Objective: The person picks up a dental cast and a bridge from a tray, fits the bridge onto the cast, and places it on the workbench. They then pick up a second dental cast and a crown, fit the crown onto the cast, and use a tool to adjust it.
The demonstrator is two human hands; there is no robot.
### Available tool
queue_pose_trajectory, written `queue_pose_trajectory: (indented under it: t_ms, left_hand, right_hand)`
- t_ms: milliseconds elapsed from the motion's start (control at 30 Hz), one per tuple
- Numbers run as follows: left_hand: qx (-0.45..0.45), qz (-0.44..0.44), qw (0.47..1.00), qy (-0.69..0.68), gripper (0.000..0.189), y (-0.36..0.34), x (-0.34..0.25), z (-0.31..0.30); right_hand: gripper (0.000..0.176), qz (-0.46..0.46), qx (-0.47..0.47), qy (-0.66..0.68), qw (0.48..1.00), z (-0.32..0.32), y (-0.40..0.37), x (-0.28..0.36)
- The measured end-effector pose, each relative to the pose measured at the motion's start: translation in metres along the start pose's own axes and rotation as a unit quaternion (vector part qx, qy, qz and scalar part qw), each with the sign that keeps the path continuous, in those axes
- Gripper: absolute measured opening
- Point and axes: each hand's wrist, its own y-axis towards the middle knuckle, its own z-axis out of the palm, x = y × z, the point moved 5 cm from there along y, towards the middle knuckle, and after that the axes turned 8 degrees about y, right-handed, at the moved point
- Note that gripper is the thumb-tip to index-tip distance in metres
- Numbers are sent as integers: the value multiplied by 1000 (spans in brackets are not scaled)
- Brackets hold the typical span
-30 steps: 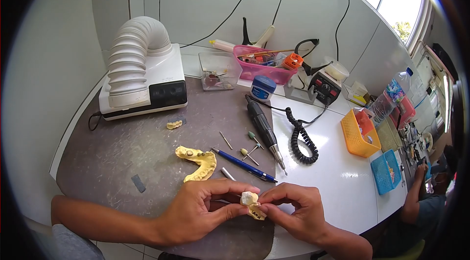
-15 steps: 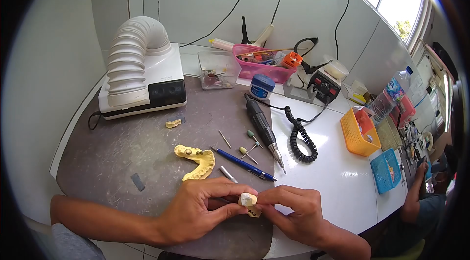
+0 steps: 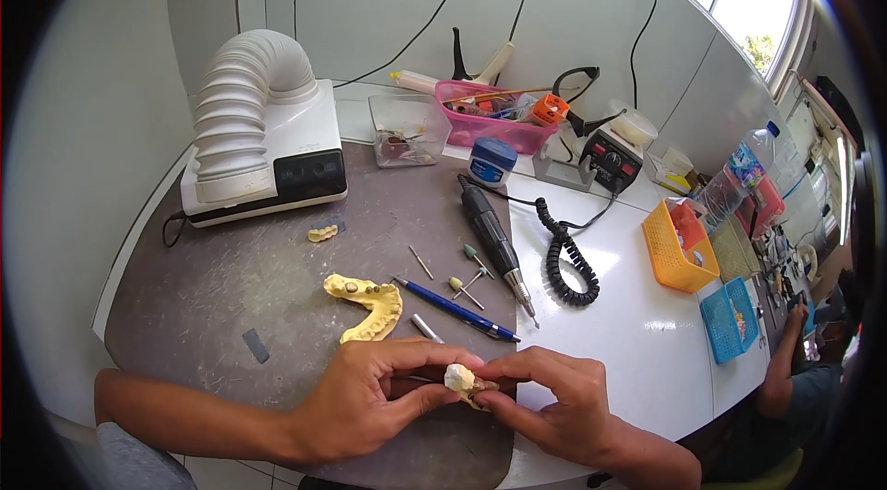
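Observation:
My left hand [image 3: 356, 398] and my right hand [image 3: 554, 393] meet near the front edge of the bench. Between their fingertips is a small dental cast piece [image 3: 459, 377], whitish at the end turned toward me and yellowish below. Fingers cover much of it. Just beyond my left hand, a yellow horseshoe-shaped dental cast [image 3: 388, 310] lies on the dark mat. A metal rod [image 3: 427, 327] points away from my fingers. Behind it lies a blue mechanical pencil [image 3: 453, 307].
Several mounted burs [image 3: 456, 284] lie beside a black handpiece [image 3: 494, 236] with a coiled cord. Farther back stand a white hose unit [image 3: 319, 134], a blue jar [image 3: 492, 163] and a pink basket [image 3: 485, 127]. Orange [image 3: 679, 259] and blue [image 3: 725, 328] baskets stand right, near another person's arm [image 3: 781, 365].
The cast piece has turned between my fingertips, its whitish end tipping slightly left and up. My right fingertips now overlap its right side. The whole view has shifted slightly.

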Motion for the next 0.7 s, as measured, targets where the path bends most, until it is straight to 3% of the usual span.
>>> queue_pose_trajectory:
  t_ms: [333, 367, 533, 700]
  left_hand:
    - [-21, -14, 999, 22, 33, -1, -4, 1]
    - [4, -5, 1000, 20, 33, -1, -4, 4]
    - [-50, -21, 997, 49, 31, -3, -2, 2]
    - [-44, -6, 996, 73, 31, -3, -4, 3]
  right_hand:
    - [25, -57, 4, -32, 998, 3, -1, 2]
    - [24, -47, -5, -23, 999, 2, -1, 3]
    - [18, -41, -12, -17, 999, 3, -3, -2]
    - [16, -57, -7, -5, 998, 5, -6, -4]
